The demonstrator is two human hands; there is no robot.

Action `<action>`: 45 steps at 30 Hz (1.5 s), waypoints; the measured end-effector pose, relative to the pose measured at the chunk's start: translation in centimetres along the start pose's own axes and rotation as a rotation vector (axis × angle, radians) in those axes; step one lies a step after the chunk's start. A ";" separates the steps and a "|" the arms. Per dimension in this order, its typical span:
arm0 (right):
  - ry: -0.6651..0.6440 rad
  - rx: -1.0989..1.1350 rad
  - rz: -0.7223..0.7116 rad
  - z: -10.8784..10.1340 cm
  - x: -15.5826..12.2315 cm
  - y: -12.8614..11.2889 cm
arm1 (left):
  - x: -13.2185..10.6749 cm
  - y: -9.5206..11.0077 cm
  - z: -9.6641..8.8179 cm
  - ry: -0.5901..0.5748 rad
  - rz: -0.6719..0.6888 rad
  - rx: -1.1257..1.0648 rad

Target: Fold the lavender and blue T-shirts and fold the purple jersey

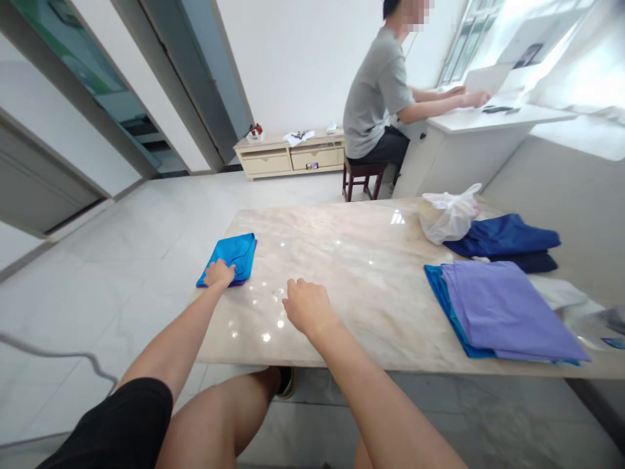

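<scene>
A plain white wall (288, 71) backs the room, with a low cream cabinet (266, 165) along its foot. Grey-framed doorways stand at left above a pale, veined tile floor (146, 241). At right, bright light fills a barred window (471, 42) near a white desk (454, 156) and dark stool (367, 170). The glossy marble-patterned table (351, 254) (beige, mostly) mirrors small bright spots.

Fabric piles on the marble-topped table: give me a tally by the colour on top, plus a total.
Bright blue-topped pile, under the left hand: 1
Lavender-topped pile: 1
Dark blue-topped pile: 1
Total: 3, leaving out the white material beside the lavender-topped one, which is too unclear to identify.
</scene>
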State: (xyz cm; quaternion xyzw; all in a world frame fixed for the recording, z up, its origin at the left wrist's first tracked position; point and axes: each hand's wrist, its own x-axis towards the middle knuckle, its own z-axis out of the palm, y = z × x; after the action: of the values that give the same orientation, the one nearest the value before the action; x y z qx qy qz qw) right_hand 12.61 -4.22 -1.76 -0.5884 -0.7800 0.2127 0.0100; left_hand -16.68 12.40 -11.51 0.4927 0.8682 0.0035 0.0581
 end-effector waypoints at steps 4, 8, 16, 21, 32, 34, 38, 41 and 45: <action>0.020 -0.009 0.032 -0.7 -0.5 2.3 | 1.5 -0.2 -0.1 0.020 0.003 -0.008; -0.009 -0.012 0.032 -0.8 -1.1 2.7 | 0.8 0.7 -3.9 0.096 -0.044 -0.145; 0.202 -0.041 0.024 0.9 -1.6 0.7 | -7.6 4.5 -15.0 0.481 0.421 -1.154; 0.530 0.114 0.089 1.3 -1.0 2.4 | -15.6 5.7 -10.6 0.334 0.374 -1.632; 0.473 0.349 0.322 1.6 -1.9 9.6 | -18.4 6.0 -5.3 -0.122 0.273 -1.454; 0.562 0.547 0.284 1.2 -1.8 10.8 | -17.9 5.8 -5.7 -0.156 0.324 -1.474; 0.552 0.740 0.115 0.4 -2.7 13.1 | -17.5 4.6 -6.0 -0.206 0.585 -1.336; 0.465 0.642 0.000 -0.1 -4.0 14.5 | -17.4 3.5 -5.8 -0.157 0.780 -1.037; 0.293 0.488 -0.009 -0.3 -4.9 15.6 | -16.4 2.5 -5.3 -0.160 0.907 -0.763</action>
State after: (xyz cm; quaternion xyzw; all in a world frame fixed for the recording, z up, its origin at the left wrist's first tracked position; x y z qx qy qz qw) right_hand 28.43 -5.27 -5.65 -0.5898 -0.6984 0.3067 0.2651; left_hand -6.80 -0.12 -4.44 0.7572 0.5017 0.3025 0.2889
